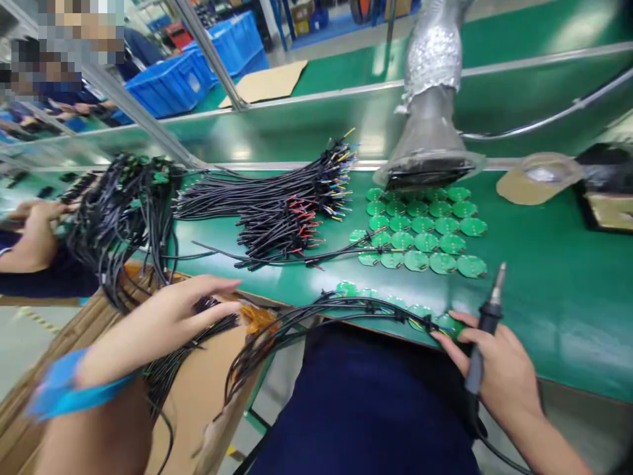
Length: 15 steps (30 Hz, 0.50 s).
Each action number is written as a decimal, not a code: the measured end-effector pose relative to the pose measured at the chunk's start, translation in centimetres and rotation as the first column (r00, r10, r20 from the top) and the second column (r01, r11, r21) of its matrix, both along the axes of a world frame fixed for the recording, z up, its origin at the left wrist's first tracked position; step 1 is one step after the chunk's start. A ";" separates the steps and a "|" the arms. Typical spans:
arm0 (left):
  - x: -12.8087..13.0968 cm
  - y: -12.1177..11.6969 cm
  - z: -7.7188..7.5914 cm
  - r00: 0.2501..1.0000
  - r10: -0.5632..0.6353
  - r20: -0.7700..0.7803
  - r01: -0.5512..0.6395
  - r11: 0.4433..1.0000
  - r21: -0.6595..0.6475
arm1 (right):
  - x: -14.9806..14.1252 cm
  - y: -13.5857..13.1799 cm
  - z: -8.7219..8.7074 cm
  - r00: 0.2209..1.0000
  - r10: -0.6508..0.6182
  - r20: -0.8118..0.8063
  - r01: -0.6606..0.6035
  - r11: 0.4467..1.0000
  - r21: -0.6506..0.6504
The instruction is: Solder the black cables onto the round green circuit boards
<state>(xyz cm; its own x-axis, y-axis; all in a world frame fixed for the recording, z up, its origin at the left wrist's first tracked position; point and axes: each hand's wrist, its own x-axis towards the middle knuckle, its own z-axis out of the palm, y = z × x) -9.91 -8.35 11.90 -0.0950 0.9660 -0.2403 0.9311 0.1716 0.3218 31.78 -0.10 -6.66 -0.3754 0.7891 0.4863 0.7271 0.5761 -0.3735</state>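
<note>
My left hand (182, 313) reaches over an open cardboard box (212, 402), its fingers apart and nothing visible between them. A bundle of thin black cables (168, 376) lies in the box below it. My right hand (499, 363) holds a soldering iron (487, 323), tip pointing up. Its thumb and forefinger also touch a round green circuit board (451, 325) at the table's front edge. Black cables with coloured wires (346, 307) run along a row of such boards there and droop off the edge to the left.
Several rows of green boards (428, 243) lie under a fume extraction hood (430, 145). Piles of black cables (257, 191) and short red-ended cables (277, 231) cover the table's middle. A tangled cable heap (133, 211) sits at left, near another person's hand (42, 221).
</note>
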 end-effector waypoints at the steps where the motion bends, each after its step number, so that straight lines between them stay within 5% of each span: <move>1: 1.2 2.2 -1.8 0.992 -0.125 0.026 0.122 0.989 0.081 | -0.1 0.1 0.1 1.000 0.021 0.008 -0.021 1.000 0.009; 4: 6.7 7.0 -7.0 0.873 -0.484 0.067 0.455 0.855 0.250 | -0.4 0.0 0.2 0.998 0.056 0.022 -0.056 0.998 0.034; 6: 10.2 8.1 -9.4 0.777 -0.625 0.072 0.592 0.766 0.253 | -0.5 -0.1 0.2 0.998 0.054 0.019 -0.054 0.998 0.042; 10: 13.7 6.0 -11.6 0.778 -0.626 -0.059 0.614 0.737 0.284 | -0.6 -0.2 0.3 0.999 0.050 -0.007 -0.049 0.998 0.049; 15: 14.0 1.0 -14.6 0.580 -0.794 -0.180 0.799 0.514 0.312 | -0.9 -0.2 0.4 0.999 0.053 -0.001 -0.053 0.997 0.053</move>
<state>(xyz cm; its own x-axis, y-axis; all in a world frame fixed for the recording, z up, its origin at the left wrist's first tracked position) 4.09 -7.35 -2.67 0.7545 0.6496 0.0939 0.6276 -0.7559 0.1865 30.86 -0.25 -6.25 -0.4148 0.7416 0.5273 0.6944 0.6324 -0.3432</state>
